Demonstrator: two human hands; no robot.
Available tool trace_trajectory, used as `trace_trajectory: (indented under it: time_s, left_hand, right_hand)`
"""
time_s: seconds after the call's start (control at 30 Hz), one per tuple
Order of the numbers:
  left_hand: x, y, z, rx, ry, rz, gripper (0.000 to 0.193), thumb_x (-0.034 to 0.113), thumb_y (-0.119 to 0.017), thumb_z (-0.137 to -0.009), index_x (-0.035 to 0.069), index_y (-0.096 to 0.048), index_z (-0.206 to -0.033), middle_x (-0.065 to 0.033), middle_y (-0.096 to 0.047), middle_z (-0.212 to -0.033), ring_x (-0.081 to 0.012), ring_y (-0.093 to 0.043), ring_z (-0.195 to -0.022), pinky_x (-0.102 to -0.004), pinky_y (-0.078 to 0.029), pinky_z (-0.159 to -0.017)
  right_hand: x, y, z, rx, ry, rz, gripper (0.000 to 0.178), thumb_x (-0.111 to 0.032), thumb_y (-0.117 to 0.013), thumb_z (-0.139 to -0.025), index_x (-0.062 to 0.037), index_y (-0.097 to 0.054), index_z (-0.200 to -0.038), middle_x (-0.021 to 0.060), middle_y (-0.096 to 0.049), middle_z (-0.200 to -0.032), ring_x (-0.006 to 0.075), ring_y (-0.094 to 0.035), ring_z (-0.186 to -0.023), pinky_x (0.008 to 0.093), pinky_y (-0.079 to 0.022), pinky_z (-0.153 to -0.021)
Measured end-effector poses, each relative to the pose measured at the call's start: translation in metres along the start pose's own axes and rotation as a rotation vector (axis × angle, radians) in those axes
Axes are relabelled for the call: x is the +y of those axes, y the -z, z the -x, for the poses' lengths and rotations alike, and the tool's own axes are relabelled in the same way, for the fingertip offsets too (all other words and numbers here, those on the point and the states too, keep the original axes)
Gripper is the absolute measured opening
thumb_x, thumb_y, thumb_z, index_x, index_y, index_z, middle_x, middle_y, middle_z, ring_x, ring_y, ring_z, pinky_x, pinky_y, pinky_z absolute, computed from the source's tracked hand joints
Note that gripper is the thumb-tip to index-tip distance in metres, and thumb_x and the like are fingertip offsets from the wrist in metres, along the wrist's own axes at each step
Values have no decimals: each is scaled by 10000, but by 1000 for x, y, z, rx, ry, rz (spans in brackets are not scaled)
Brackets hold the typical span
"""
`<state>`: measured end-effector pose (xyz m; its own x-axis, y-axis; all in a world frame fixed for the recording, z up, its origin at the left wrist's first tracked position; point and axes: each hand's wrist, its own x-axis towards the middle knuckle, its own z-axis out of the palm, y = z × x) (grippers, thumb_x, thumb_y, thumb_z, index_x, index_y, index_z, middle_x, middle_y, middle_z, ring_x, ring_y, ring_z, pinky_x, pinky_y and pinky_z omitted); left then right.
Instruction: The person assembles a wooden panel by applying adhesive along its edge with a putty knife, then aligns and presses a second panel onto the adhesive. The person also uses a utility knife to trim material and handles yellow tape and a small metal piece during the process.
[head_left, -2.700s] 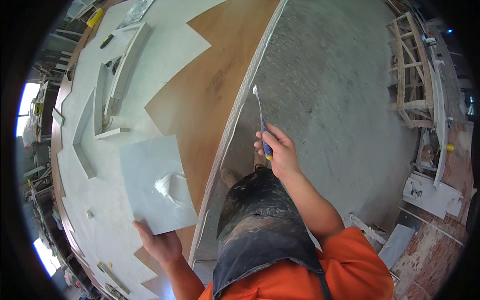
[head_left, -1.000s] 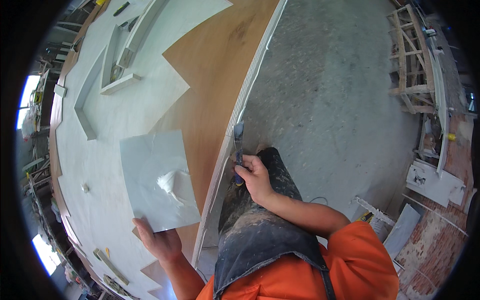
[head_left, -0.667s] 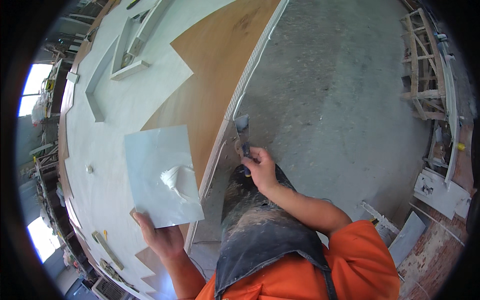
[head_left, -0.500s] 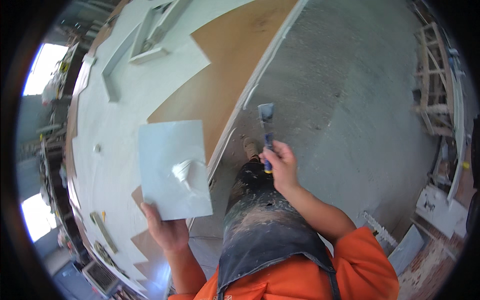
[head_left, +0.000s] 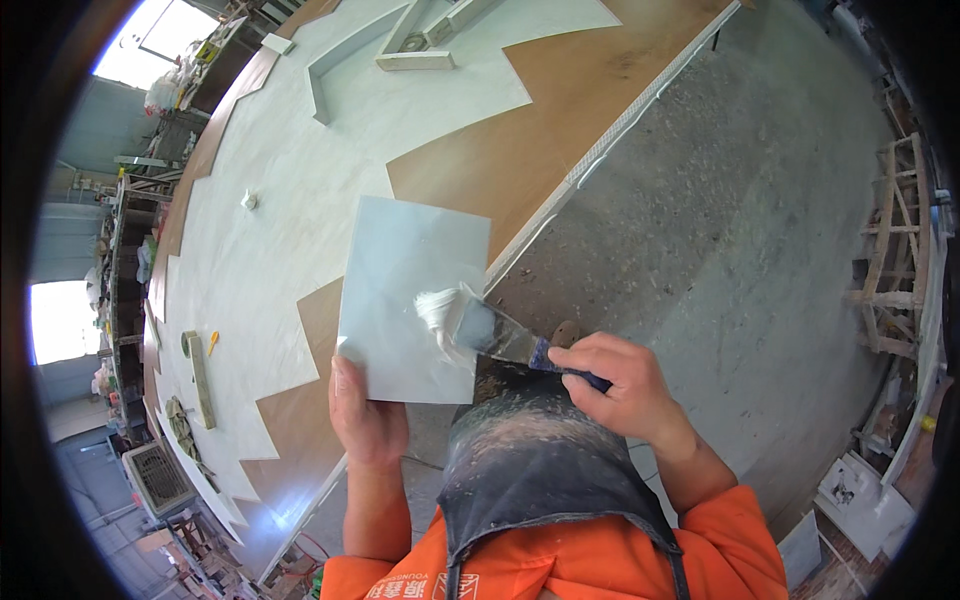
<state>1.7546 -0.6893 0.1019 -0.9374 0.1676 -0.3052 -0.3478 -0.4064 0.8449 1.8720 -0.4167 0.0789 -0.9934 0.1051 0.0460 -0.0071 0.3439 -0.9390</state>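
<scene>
My left hand (head_left: pixel 366 418) is closed on the lower left corner of a pale grey rectangular board (head_left: pixel 395 290), thumb on its face and fingers hidden beneath. A mound of white paste (head_left: pixel 438 311) sits on the board's right side, with a smear trailing below it. In my right hand (head_left: pixel 625 385) is a putty knife (head_left: pixel 520 347) with a dark blue handle. Its wide metal blade lies over the right edge of the board, touching the paste.
A big table (head_left: pixel 280 240) with a white, jagged-edged layer over brown sheet spreads to the left. White frame pieces (head_left: pixel 415 62) lie at its far end. A wooden strip (head_left: pixel 199 380) and an orange tool (head_left: pixel 213 342) rest near its left side. Wooden racks (head_left: pixel 895 240) stand right across the grey floor.
My right hand has turned the putty knife from pointing away to pointing left, bringing its blade onto the board's paste. In the picture, the board sits further right and the table has shifted.
</scene>
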Motion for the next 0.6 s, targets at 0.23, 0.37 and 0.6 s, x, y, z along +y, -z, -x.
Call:
trace_trajectory:
  time_s: [0.23, 0.37, 0.6]
  left_hand:
    - [23, 89, 6, 47, -30, 181, 598, 454, -489, -1073, 38, -440, -1500, -122, -527, -1484, -281, -494, -1369, -477, -387, -1150]
    - [38, 124, 0, 94, -23, 147, 646, 489, -476, -1070, 19, -415, -1509, -134, -478, -1520, -304, -438, -1412, -485, -329, -1187]
    - [55, 180, 7, 74, 42, 78, 643, 472, -448, -1087, 4, -379, -1521, -136, -430, -1547, -296, -427, -1407, -469, -330, -1190]
  right_hand:
    - [47, -54, 15, 280, -331, -286, 379, -115, -665, -920, -15, -671, -1286, 98, -735, -1015, 184, -669, -760, 309, -531, -667]
    - [84, -84, -4, 620, -470, -935, 418, -122, -622, -987, 38, -588, -1372, 91, -733, -1047, 133, -668, -757, 257, -501, -612]
    - [119, -115, -54, 908, -425, -947, 365, -139, -625, -998, -2, -635, -1337, 65, -730, -1031, 118, -662, -754, 257, -498, -602]
